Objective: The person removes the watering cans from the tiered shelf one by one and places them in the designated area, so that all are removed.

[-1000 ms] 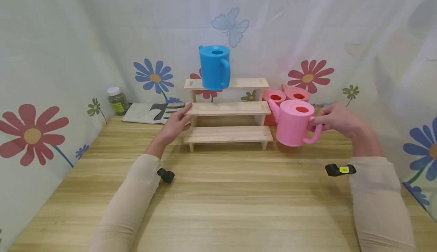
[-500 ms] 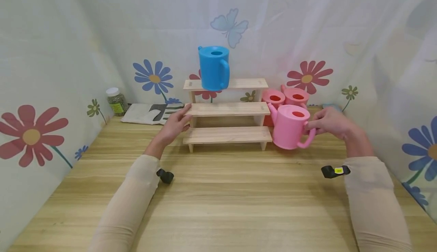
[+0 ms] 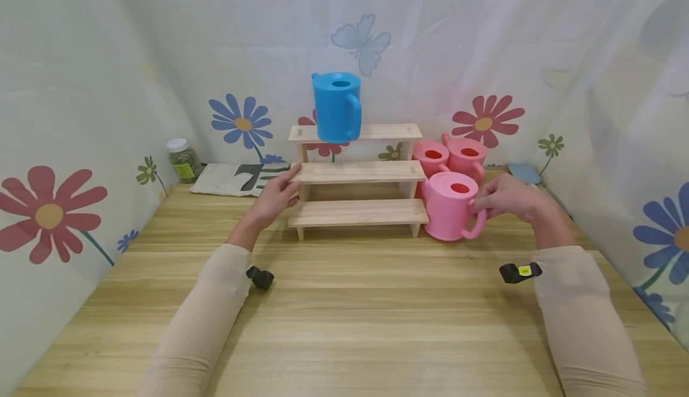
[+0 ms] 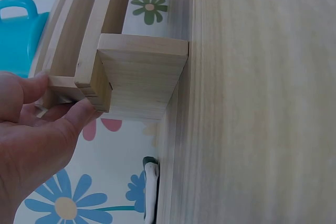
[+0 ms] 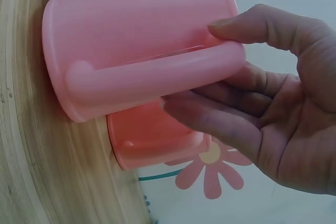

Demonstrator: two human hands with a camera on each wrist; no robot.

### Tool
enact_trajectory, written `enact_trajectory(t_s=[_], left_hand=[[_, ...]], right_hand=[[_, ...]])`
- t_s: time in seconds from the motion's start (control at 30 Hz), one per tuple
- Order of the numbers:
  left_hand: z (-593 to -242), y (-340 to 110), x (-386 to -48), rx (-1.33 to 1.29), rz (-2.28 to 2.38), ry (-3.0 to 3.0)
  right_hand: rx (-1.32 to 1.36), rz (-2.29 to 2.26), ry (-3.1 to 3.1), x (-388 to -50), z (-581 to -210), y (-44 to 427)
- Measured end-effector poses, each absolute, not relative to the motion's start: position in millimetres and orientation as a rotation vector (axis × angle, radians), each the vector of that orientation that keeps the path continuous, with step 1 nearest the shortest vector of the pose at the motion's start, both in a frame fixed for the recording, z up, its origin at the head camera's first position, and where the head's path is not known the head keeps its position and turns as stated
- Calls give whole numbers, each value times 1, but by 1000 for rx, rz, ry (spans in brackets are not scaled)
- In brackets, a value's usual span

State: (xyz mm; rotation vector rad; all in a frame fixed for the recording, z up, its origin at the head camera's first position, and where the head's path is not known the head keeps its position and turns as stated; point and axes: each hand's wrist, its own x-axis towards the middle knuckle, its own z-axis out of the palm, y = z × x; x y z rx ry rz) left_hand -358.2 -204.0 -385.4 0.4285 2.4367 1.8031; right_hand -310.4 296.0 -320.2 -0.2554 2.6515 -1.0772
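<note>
A light pink watering can [image 3: 451,207] is upright at the table's level, just right of the three-tier wooden shelf [image 3: 357,213]. My right hand [image 3: 508,198] holds it by the handle [image 5: 157,72], thumb near the handle's top and fingers behind. Its spout is mostly hidden in the head view. Two coral-pink watering cans [image 3: 467,153] stand close behind it. My left hand [image 3: 276,197] grips the left end of the middle tier, thumb and fingers around the board [image 4: 65,85]. A blue watering can [image 3: 336,110] stands on the top tier.
At the back left are a lidded jar [image 3: 184,161] and a pair of white-and-grey gloves [image 3: 226,180]. A flat light-blue piece [image 3: 524,173] lies at the back right. Flower-printed cloth [image 3: 161,56] hangs around the wooden table [image 3: 344,313].
The right hand has moved the light pink watering can down and left, beside the shelf's right end. The left hand has stayed on the middle tier.
</note>
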Motion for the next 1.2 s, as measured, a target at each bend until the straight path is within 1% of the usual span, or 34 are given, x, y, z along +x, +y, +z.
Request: enact_trajectory(t_s=[0.23, 0.83, 1.03, 1.2], left_hand=[[-388, -205, -358, 438, 1811, 2433], [-387, -205, -358, 397, 1844, 2373], [-374, -201, -348, 393, 1828, 2349], [-362, -197, -338, 406, 1834, 2350]], right_hand=[[-293, -980, 2634, -310, -321, 290], [-242, -942, 2699, -309, -319, 289], [-224, -807, 2903, -290, -297, 283], [-289, -966, 3064, -275, -283, 261]])
